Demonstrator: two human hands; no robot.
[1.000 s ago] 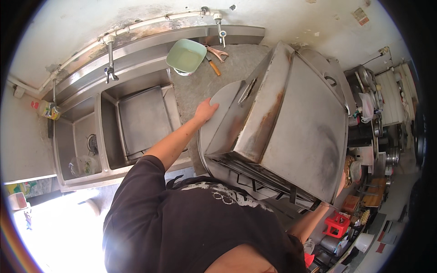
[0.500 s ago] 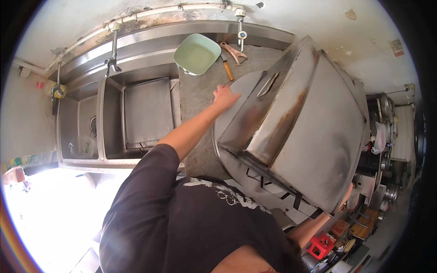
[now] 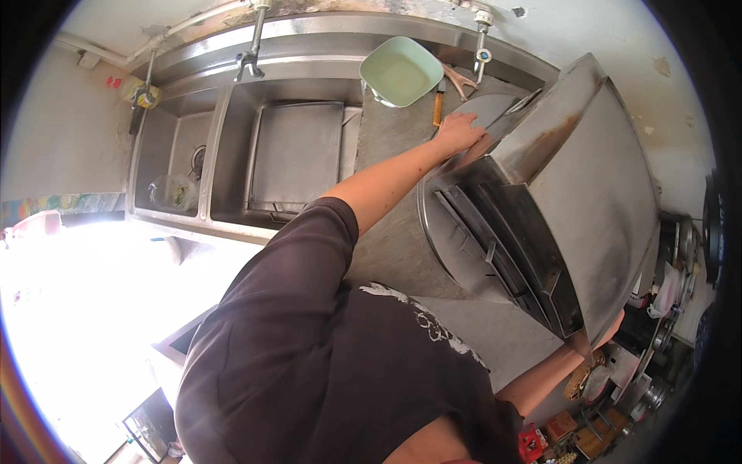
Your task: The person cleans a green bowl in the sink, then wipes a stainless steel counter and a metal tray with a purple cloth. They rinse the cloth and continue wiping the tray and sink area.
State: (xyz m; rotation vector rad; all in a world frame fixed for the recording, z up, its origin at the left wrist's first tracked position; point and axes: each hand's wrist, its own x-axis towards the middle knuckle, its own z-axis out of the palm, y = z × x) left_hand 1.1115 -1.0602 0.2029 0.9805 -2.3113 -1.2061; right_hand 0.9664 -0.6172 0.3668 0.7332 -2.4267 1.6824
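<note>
A large stainless-steel box (image 3: 595, 193) with brown stains stands tilted over a round metal disc (image 3: 440, 232) on the counter. Its side toward me shows dark parallel slots, like a drawer steamer's. My left hand (image 3: 461, 133) is at the far-left edge of the box, fingers bent against the metal beside a raised handle (image 3: 522, 102); the fingertips are partly hidden. At the near right corner my right hand (image 3: 613, 328) grips the box from its outer side, most of its fingers out of sight.
Left of the counter (image 3: 386, 193) is a double sink (image 3: 222, 155) with a flat metal tray (image 3: 297, 155) inside. Behind lie a green basin (image 3: 402, 71), an orange-handled knife (image 3: 438, 108) and a pinkish tool (image 3: 460, 81). Cookware and a red stool (image 3: 532, 443) crowd the right.
The box has turned and tipped, so its slotted side now shows. My left hand has moved from over the disc onto the box's edge. The view has shifted right.
</note>
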